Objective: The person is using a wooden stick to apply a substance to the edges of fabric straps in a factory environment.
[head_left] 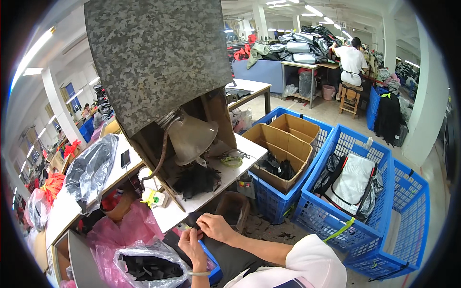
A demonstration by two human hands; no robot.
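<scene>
Well, at nine o'clock, finding bright red fabric (53,182), then a glossy clear plastic bag (91,165) and a flat black phone (125,158) on a white table (127,145). Going down to eight, meeting crumpled, translucent pink plastic (122,230); at seven, an open clear bag (165,252) of black strips (149,268), leaving little room beside the left forearm.

Toward eleven, facing a broad, straight-edged panel (158,57) in mottled grey camouflage; under it, near centre, a dull bell-shaped lamp shade (192,139). Below that, seeing loose black pieces (197,181) heaping on the worktop (165,218).

At six, just off the worktop's near edge, pinching with left hand (192,247) and right hand (216,226) close together, fingers bent, gripping a small dark piece (193,220) and mostly hiding its shape. Below the hands, noticing a blue tray (216,274).

At five, seeing scrap-flecked floor (266,230) running between worktop and crates. At three, meeting brown cardboard cartons (283,139) in a latticed blue crate (271,197). Toward one, spotting a hanging sign (339,24), too small for reading. At two, seeing a co-worker (351,57) sitting on a wooden stool (350,100), beside open walkway. Toward four, passing a second blue crate (317,216) holding silvery, black-edged goods (353,180), then a third (418,211).
</scene>
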